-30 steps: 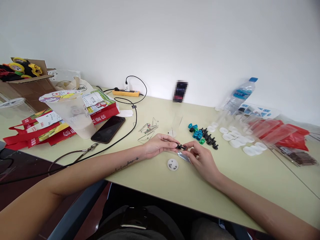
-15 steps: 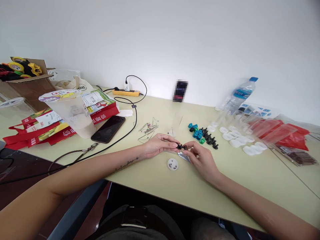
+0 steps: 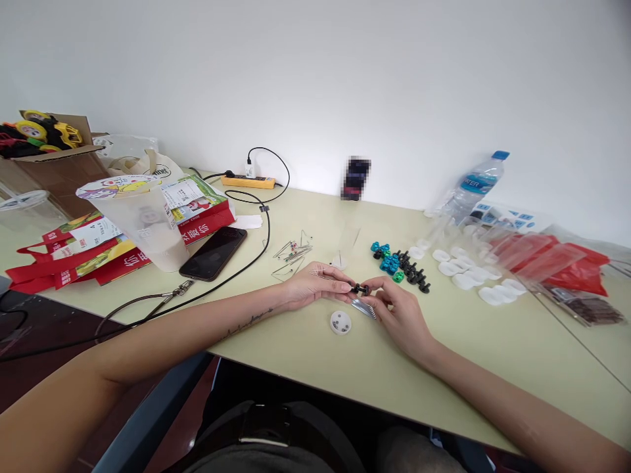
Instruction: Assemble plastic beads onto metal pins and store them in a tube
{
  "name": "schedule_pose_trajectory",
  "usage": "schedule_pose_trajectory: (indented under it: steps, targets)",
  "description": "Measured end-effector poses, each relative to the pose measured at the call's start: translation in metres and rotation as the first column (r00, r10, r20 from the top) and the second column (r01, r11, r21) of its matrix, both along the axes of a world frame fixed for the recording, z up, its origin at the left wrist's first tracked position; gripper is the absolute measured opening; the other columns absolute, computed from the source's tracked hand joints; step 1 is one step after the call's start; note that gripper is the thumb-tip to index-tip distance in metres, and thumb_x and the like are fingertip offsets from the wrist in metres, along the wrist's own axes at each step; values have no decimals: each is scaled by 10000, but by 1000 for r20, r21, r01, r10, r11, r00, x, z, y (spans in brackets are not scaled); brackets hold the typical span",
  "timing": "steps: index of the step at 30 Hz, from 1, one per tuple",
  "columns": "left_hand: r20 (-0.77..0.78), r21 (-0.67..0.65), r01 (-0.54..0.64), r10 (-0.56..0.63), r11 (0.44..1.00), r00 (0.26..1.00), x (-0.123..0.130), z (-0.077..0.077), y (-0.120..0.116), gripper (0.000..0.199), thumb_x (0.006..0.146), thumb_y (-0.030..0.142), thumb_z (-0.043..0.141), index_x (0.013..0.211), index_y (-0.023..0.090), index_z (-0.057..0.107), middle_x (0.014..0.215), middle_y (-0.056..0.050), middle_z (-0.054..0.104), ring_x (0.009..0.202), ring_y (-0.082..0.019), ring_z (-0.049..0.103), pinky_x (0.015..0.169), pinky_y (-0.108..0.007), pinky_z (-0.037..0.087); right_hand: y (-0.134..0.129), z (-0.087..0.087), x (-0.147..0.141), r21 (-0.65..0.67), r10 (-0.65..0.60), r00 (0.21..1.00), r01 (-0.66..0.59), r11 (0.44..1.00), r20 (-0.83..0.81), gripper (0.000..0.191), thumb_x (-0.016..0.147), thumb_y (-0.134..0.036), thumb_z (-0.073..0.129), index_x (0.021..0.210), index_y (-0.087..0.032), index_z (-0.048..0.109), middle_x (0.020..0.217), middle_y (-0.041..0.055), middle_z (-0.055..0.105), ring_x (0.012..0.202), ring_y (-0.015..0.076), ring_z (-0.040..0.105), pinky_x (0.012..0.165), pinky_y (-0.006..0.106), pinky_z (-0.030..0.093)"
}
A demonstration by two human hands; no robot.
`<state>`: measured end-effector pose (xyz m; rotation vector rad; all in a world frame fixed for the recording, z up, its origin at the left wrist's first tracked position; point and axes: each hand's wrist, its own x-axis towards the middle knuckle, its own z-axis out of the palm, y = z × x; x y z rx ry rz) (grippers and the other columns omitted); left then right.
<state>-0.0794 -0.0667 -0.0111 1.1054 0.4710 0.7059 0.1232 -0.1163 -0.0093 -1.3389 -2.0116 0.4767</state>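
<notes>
My left hand (image 3: 315, 287) and my right hand (image 3: 397, 314) meet over the table, both pinching a small black part (image 3: 359, 289) between their fingertips. A thin wire also runs along the left fingers. Just below the fingers lies a silvery coiled or ridged piece (image 3: 365, 309). A round white cap (image 3: 340, 322) holding several tiny metal bits sits nearer the table edge. Beyond the left hand are thin metal wires (image 3: 293, 253). Black knobbed parts (image 3: 414, 272), blue parts (image 3: 390, 264) and a green one (image 3: 398, 277) are grouped beyond the right hand.
White discs (image 3: 463, 269), clear tubes, red plastic (image 3: 566, 259) and a water bottle (image 3: 476, 187) occupy the right. On the left are a phone (image 3: 213, 254), a plastic cup (image 3: 152, 230), a red bag (image 3: 207, 223), a black cable (image 3: 231, 281) and a cardboard box (image 3: 73, 177).
The fingertips and the black part have shifted slightly, and more of the black part shows between the two hands.
</notes>
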Motion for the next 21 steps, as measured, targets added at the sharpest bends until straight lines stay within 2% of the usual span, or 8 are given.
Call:
schedule_pose_trajectory:
  steps: [11,21]
  targets:
    - [-12,1,-10,10,1000,1000,1,0,-1,347,652,296,742,910,72,685,885,-143,690,785,-185,661,858,-346,480,0,1,0,9,7,1000,-7,1000,7,116,862,-324,505,909,-228,549,591,-37,550,517,119,459,523,239,364]
    - [4,-32,-25,25,999,1000,0,1,-1,305,663,248,737,901,64,688,832,-117,696,769,-175,666,857,-316,486,1,4,-1,-59,23,999,-21,998,24,255,876,-446,451,859,-214,555,557,-39,500,501,122,433,517,249,345]
